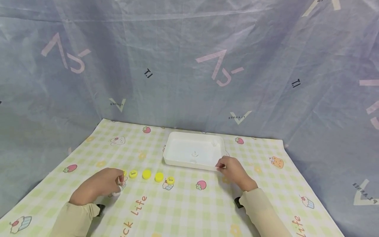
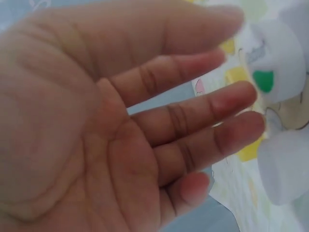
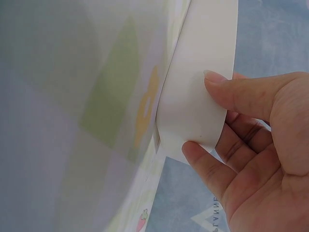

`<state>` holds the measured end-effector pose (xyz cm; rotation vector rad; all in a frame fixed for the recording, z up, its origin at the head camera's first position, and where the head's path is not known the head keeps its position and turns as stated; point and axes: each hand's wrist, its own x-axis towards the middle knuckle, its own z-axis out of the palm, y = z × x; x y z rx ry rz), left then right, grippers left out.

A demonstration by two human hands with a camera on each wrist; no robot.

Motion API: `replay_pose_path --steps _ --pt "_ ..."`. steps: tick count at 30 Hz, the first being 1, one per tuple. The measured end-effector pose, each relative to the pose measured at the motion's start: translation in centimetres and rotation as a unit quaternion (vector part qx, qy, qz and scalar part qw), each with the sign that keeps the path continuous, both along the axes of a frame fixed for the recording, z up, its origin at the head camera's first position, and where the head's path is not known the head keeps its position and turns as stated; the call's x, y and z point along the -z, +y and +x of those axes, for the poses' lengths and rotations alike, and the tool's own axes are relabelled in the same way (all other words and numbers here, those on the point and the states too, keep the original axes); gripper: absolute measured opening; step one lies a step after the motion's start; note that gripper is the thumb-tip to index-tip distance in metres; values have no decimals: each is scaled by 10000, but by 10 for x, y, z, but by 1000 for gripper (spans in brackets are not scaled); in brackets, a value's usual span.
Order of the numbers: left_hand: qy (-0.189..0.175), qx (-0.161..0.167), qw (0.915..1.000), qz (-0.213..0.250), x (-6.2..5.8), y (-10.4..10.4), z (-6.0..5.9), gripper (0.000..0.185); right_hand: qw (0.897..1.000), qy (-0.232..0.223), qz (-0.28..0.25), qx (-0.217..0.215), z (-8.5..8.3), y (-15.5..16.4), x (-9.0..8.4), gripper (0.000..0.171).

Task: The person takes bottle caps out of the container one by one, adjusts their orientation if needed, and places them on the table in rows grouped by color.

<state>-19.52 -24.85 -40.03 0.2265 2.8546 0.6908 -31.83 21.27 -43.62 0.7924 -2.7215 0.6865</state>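
Observation:
My right hand (image 1: 232, 169) pinches the near right corner of a white rectangular tray (image 1: 177, 162). In the right wrist view the thumb (image 3: 217, 87) lies on the tray's outer wall, with other fingers behind its rim. At the left, my left hand (image 1: 103, 181) hovers over small white round pieces (image 1: 116, 193), its fingers loosely bent. The left wrist view shows nothing between thumb and fingers; a white piece with a green mark (image 2: 277, 63) lies just beyond the fingertips, and another white piece (image 2: 285, 164) is below it.
Several yellow round caps (image 1: 146, 174) stand in a row between the left hand and the tray. Small whitish pieces (image 1: 194, 153) lie inside the tray. A checked tablecloth (image 1: 183, 204) covers the table, and a grey-blue curtain (image 1: 177, 82) hangs behind it.

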Motion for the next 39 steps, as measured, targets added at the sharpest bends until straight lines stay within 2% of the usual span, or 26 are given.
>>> replay_pose_path --steps 4,8,16,21,27,30,33,36,39 --pt "504 143 9986 -21 -7 -5 -4 10 9999 98 -21 8 0 2 -1 13" --pt "1100 202 9937 -42 -18 -4 -10 7 9999 133 -8 -2 0 4 -1 14" --pt "2012 383 9787 122 -52 11 -21 9 9999 164 -18 10 0 8 -2 15" --pt "2251 619 9724 29 -68 33 -31 10 9998 201 -16 -6 -1 9 -2 14" --pt "2353 1069 9660 90 -82 78 -51 12 9997 230 -1 -35 -1 9 -3 15" --pt "2287 1317 9645 85 -83 102 -66 12 9997 217 -7 -88 0 7 -3 14" --pt "2248 1521 9624 45 -79 125 -84 13 9997 193 -22 -116 1 5 -3 13" --pt "2233 1620 9612 -80 -71 147 -103 16 9997 195 -6 -120 1 3 -2 13" --pt "2083 1599 9647 -185 -59 165 -122 18 9996 221 -8 -183 1 0 -1 13"
